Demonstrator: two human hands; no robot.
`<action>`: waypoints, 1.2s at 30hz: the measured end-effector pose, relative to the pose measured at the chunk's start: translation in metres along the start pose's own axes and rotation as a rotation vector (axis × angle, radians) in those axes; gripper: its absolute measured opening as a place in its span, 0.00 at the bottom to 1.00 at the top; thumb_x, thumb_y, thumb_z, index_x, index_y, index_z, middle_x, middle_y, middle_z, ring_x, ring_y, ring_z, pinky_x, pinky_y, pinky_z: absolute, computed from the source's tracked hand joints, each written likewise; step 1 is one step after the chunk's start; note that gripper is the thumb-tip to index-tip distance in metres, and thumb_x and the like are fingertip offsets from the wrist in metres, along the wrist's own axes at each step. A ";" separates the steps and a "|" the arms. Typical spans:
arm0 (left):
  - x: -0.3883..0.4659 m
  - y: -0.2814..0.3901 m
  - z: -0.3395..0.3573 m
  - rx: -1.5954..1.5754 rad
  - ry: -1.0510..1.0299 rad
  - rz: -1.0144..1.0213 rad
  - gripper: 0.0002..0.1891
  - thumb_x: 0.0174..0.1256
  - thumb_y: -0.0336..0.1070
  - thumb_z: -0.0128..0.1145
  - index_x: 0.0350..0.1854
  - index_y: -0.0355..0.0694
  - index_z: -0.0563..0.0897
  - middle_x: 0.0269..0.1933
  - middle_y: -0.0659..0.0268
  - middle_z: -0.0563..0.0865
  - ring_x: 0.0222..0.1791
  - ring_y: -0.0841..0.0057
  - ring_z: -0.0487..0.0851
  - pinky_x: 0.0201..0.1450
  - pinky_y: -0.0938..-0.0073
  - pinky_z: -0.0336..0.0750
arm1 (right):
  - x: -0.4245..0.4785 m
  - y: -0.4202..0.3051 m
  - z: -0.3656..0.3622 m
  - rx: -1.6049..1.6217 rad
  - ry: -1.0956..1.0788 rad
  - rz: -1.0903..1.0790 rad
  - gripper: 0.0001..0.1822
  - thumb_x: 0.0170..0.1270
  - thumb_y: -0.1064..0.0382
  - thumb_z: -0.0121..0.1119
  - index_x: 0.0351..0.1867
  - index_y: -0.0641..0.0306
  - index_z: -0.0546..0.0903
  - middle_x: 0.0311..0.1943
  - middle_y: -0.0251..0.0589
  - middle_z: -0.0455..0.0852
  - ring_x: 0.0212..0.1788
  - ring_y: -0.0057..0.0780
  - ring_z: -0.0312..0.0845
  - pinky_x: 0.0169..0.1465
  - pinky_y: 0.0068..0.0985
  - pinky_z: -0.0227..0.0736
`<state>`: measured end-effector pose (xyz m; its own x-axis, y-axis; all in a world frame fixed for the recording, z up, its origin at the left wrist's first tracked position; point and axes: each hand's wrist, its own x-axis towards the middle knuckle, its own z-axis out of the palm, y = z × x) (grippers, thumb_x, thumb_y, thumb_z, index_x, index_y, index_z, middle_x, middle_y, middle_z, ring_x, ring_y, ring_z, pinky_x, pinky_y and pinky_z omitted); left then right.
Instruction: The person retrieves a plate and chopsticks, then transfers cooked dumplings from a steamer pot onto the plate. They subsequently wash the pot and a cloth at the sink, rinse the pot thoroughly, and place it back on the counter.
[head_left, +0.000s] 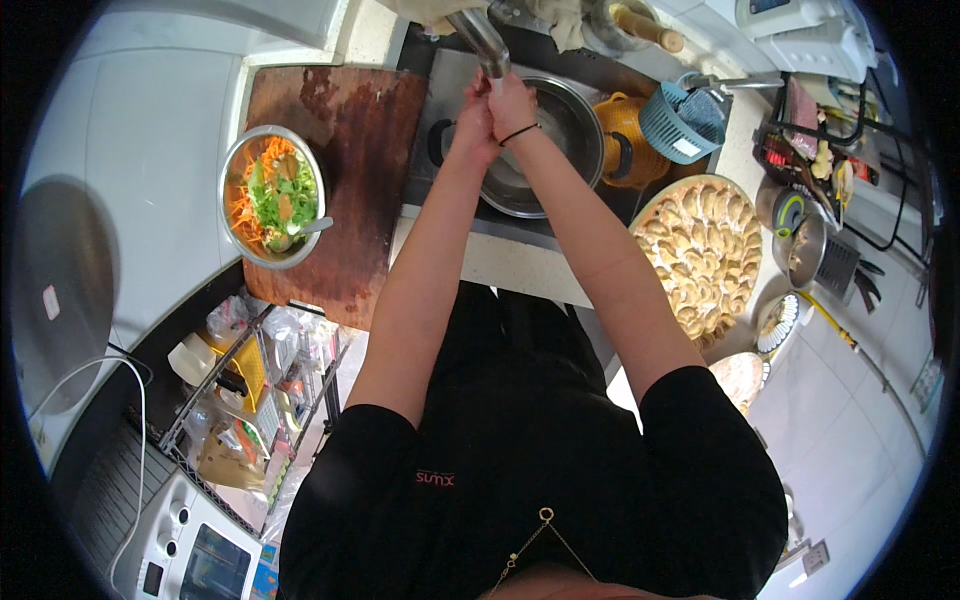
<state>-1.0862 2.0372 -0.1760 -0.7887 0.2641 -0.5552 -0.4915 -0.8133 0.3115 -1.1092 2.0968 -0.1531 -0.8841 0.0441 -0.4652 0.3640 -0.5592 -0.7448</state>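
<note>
Under the metal faucet (484, 45) at the top centre, my left hand (480, 112) and my right hand (513, 105) are pressed together, with water seeming to run onto them. Their fingers overlap, so how far each is closed is hidden. Below them, in the sink, stands a round metal pot (562, 142) with black handles. To its right are an orange plastic basket (626, 120) and a blue plastic basket (679, 127). A metal bowl (319, 240) of shredded carrot and chopped greens, with a spoon, rests on a wooden cutting board (360, 180) to the left.
A round tray of dumplings (701, 255) lies at the right, beside several bowls and a metal pan (808, 251). A wire shelf rack (217, 375) with bags and a white oven (199, 547) stand at the lower left. The counter edge (517, 266) runs before me.
</note>
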 end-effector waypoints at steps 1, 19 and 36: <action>-0.011 -0.003 0.015 0.035 0.073 -0.022 0.17 0.70 0.31 0.55 0.60 0.45 0.74 0.60 0.68 0.80 0.58 0.71 0.79 0.59 0.69 0.74 | 0.001 0.000 -0.012 0.009 -0.033 0.023 0.10 0.71 0.60 0.54 0.40 0.66 0.78 0.34 0.43 0.82 0.45 0.36 0.83 0.47 0.33 0.77; -0.090 0.026 -0.033 1.157 0.281 0.428 0.11 0.67 0.31 0.60 0.50 0.39 0.84 0.45 0.64 0.88 0.41 0.79 0.86 0.47 0.78 0.76 | -0.020 0.084 -0.099 -2.026 -0.395 -0.119 0.23 0.64 0.55 0.58 0.62 0.51 0.79 0.69 0.51 0.68 0.69 0.47 0.66 0.67 0.40 0.68; -0.092 0.020 -0.022 1.091 0.106 0.376 0.10 0.68 0.31 0.60 0.49 0.34 0.84 0.46 0.64 0.87 0.46 0.79 0.84 0.53 0.78 0.75 | -0.028 0.029 -0.108 -1.795 -0.087 -0.058 0.21 0.63 0.52 0.60 0.57 0.48 0.83 0.63 0.44 0.77 0.62 0.43 0.74 0.65 0.44 0.69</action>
<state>-1.0160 1.9852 -0.1355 -0.9432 0.0134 -0.3318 -0.3304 0.0623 0.9418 -1.0417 2.1689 -0.2134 -0.8956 -0.0431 -0.4427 0.1235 0.9321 -0.3406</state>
